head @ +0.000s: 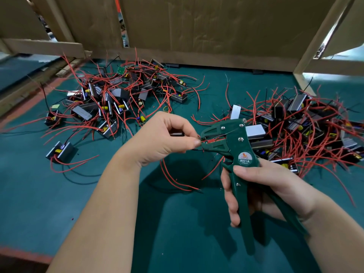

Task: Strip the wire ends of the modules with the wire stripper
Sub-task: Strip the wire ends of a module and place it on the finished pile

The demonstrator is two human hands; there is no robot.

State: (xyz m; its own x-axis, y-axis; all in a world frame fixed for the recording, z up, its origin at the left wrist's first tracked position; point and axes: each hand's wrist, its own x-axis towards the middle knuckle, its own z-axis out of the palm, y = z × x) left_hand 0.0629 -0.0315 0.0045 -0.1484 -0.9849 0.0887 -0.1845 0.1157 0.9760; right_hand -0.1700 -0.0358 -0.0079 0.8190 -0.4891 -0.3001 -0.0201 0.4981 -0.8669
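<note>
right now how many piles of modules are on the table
2: the left pile toward the back, the right pile behind the wire stripper. A lone module lies apart, front left.

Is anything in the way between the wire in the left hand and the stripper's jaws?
Nothing visible. The left hand pinches the wire right at the mouth of the wire stripper, where it enters. The right hand grips the handles; loose red wires hang below, clear of the jaws.

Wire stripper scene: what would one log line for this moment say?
right hand: grips wire stripper handles | left hand: pinches wire end at its head | modules: left pile, right pile on green mat
</note>
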